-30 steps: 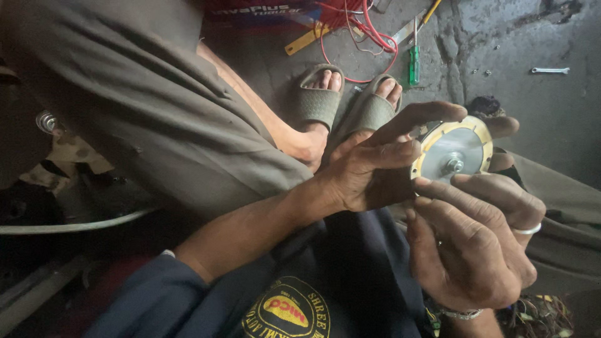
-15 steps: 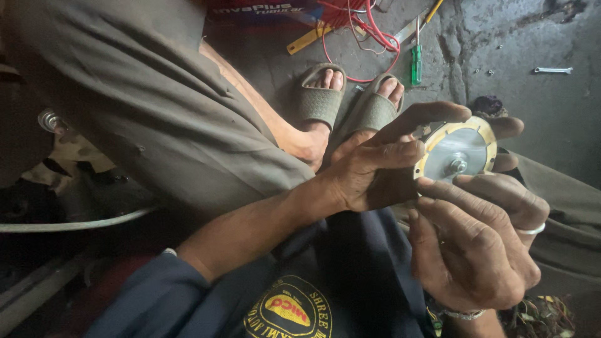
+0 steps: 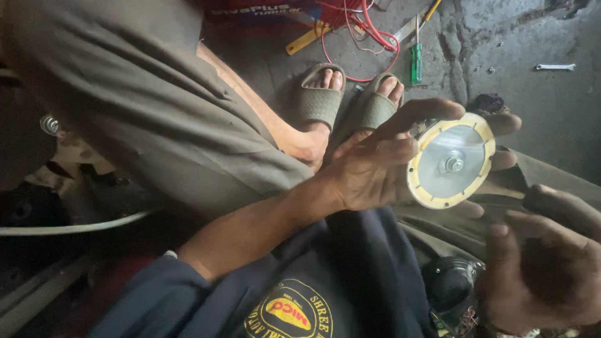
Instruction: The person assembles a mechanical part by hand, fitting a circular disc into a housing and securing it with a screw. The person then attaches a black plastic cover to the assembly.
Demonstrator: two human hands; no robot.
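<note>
Inspection step: the left hand [image 3: 369, 175] grips 1 round metal disc [image 3: 452, 161] with its centre nut [image 3: 454, 164] by the rim above the lap, the right hand [image 3: 544, 269] released below; next move likely requires turning that nut.

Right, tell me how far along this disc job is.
Done, by the look of it: the round silver disc with a cream rim is off any machine and has a nut at its centre. In hand: the left hand holds it up by the edge, while the right hand hangs open beside it, off the disc. Left: the green-handled screwdriver and small silver spanner lie unused on the concrete floor.
</note>
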